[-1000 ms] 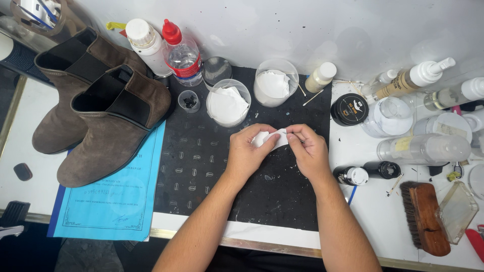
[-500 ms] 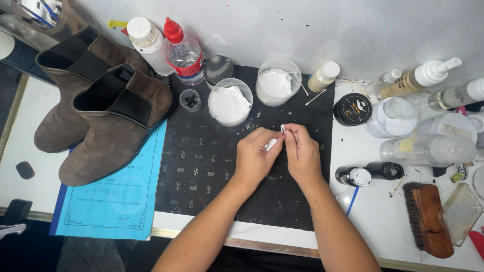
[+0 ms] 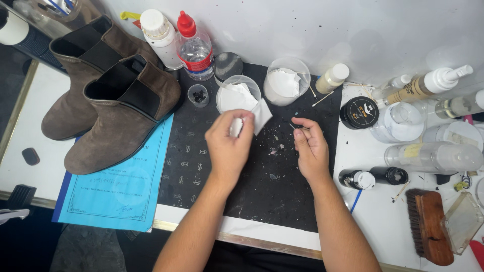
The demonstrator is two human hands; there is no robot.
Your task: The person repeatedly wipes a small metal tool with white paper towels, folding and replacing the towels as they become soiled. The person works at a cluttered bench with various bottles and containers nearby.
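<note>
Over the black mat [image 3: 201, 166] on the tabletop [image 3: 373, 211], your left hand [image 3: 229, 146] is closed around a small white wipe [image 3: 261, 116], light, limp and best pinched at a corner, while your right hand [image 3: 310, 146] pinches a thin stick [image 3: 295, 126] that looks easily snapped.

Brown suede boots [image 3: 108, 95] beside bottles, a wooden brush [image 3: 428, 224].
</note>
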